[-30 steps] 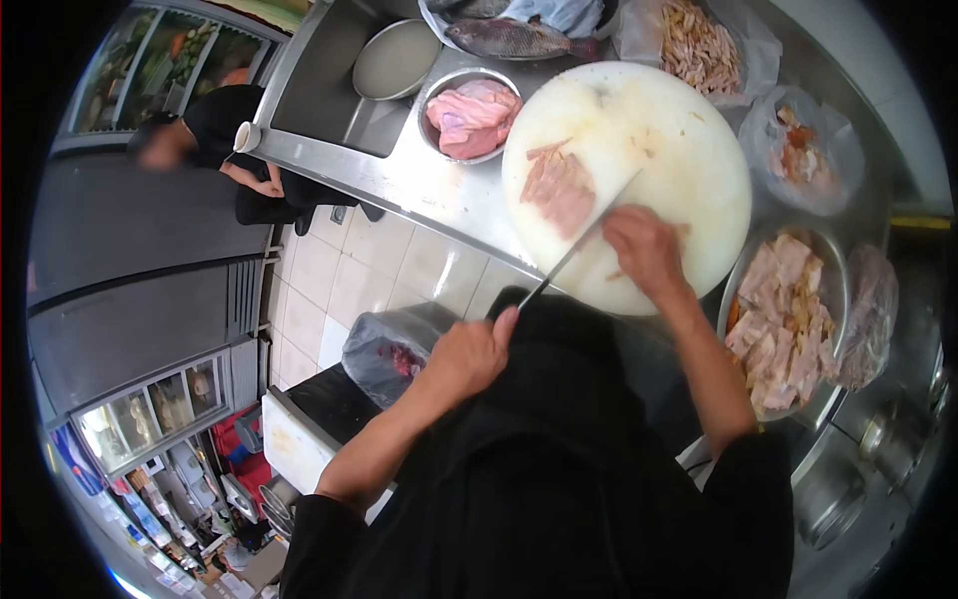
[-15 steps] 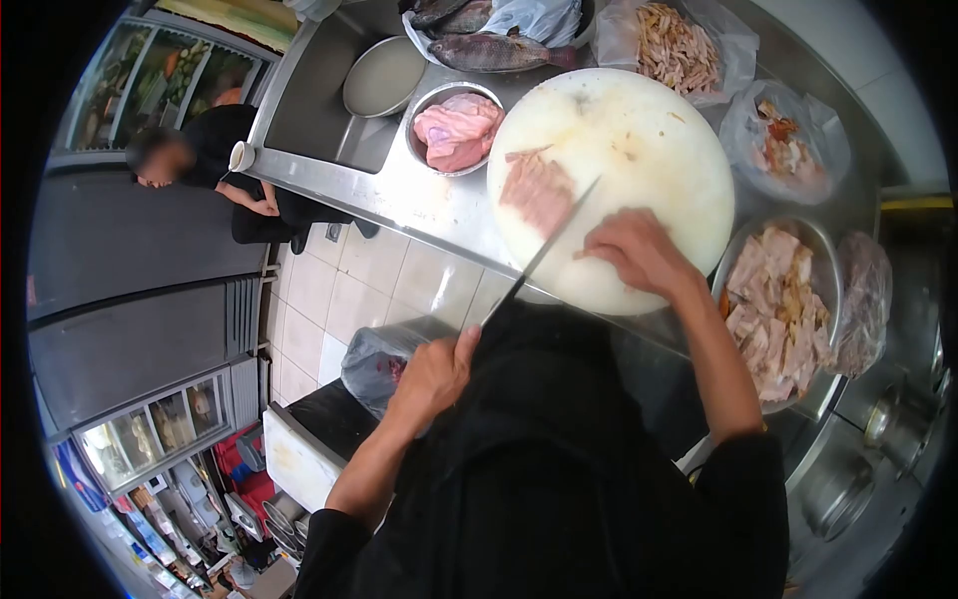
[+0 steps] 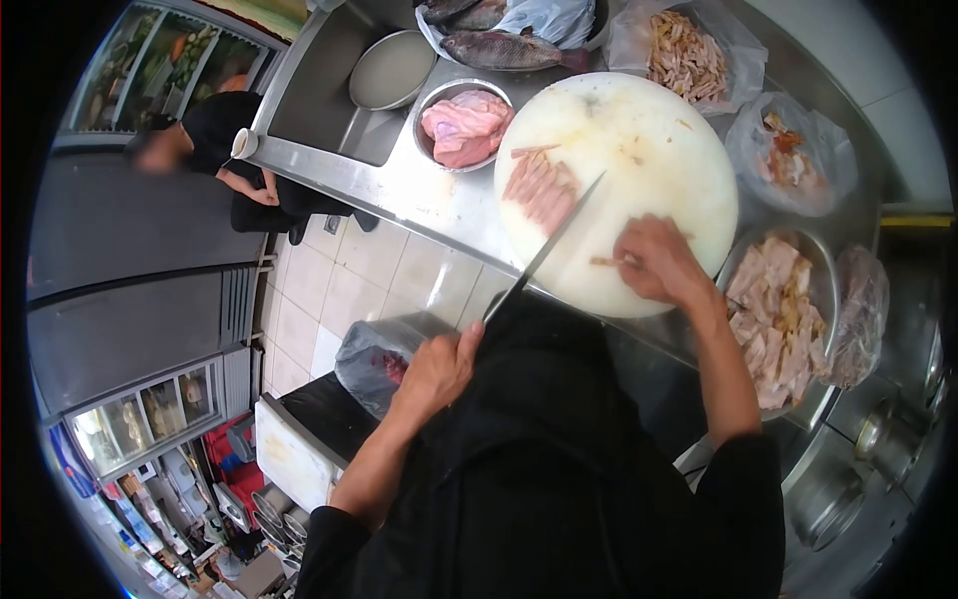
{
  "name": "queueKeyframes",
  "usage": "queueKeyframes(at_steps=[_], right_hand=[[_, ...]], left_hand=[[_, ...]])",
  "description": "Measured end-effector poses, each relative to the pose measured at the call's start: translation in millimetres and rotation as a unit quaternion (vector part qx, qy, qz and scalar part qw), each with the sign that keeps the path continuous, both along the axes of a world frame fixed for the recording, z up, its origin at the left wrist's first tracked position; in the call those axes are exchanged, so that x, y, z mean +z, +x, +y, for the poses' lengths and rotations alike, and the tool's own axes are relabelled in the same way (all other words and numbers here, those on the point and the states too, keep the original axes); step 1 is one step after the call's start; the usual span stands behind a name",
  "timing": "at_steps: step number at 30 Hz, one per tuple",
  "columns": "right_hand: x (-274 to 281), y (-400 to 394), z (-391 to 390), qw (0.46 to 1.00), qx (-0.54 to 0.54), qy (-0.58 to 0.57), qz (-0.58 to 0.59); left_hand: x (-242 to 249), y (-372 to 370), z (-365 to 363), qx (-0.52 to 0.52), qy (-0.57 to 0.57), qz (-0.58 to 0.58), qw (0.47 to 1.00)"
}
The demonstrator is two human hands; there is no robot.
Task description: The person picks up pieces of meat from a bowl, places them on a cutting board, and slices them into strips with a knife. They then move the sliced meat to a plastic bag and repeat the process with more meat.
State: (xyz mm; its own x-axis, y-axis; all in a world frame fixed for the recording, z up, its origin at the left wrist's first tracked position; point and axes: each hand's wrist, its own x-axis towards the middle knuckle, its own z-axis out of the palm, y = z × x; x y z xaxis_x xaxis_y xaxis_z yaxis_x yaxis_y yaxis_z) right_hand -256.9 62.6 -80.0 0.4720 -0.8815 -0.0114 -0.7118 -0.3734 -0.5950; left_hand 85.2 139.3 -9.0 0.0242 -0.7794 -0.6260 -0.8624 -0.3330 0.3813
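My left hand is wrapped round the handle of a long knife, whose blade points up and to the right over the round white cutting board. Sliced meat lies in strips on the board's left part, just left of the blade tip. Over the lower right of the board, my right hand has its fingers pinched on a thin meat strip that sticks out to the left. A few small scraps are scattered on the board.
Around the board stand a bowl of raw pink meat, a dark fish, a bag of cut strips, another plastic bag and a metal tray of meat pieces. A sink is at upper left. Another person sits beyond the counter.
My right hand has shifted right, away from the knife, and a meat strip now shows clearly in its fingers. My left hand and the knife have hardly moved.
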Motion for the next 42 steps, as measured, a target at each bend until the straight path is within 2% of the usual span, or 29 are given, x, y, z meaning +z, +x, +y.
queueKeyframes(at_steps=[3, 6, 9, 12, 14, 16, 18, 21, 27, 42], right_hand=[[-3, 12, -2, 0.993, -0.032, 0.011, -0.112], [-1, 23, -10, 0.954, -0.083, 0.164, -0.238], [-8, 29, -22, 0.983, -0.031, 0.028, -0.179], [-26, 32, -29, 0.994, -0.030, -0.009, -0.107], [-34, 35, -29, 0.977, -0.102, 0.005, -0.189], [-34, 37, -25, 0.967, -0.154, -0.016, -0.203], [-30, 36, -18, 0.967, -0.186, -0.079, -0.153], [-31, 44, -1, 0.964, -0.193, -0.116, -0.138], [-41, 66, -5, 0.950, -0.230, -0.156, -0.141], [-42, 55, -24, 0.961, -0.144, -0.178, -0.156]], left_hand=[[-3, 2, 0, 0.007, 0.010, 0.024, 1.000], [-7, 3, 0, 0.017, 0.025, 0.046, 0.998], [-5, 2, -2, 0.021, 0.029, 0.050, 0.998], [-5, 3, -3, 0.016, 0.031, 0.052, 0.998], [-5, 2, -4, 0.012, 0.024, 0.053, 0.998], [-4, 2, -2, 0.012, 0.026, 0.046, 0.999], [-1, 0, -2, 0.012, 0.029, 0.030, 0.999], [8, -3, -3, 0.005, 0.017, 0.018, 1.000], [10, 2, -7, 0.005, 0.025, 0.007, 1.000], [11, 4, -12, 0.008, 0.004, 0.034, 0.999]])
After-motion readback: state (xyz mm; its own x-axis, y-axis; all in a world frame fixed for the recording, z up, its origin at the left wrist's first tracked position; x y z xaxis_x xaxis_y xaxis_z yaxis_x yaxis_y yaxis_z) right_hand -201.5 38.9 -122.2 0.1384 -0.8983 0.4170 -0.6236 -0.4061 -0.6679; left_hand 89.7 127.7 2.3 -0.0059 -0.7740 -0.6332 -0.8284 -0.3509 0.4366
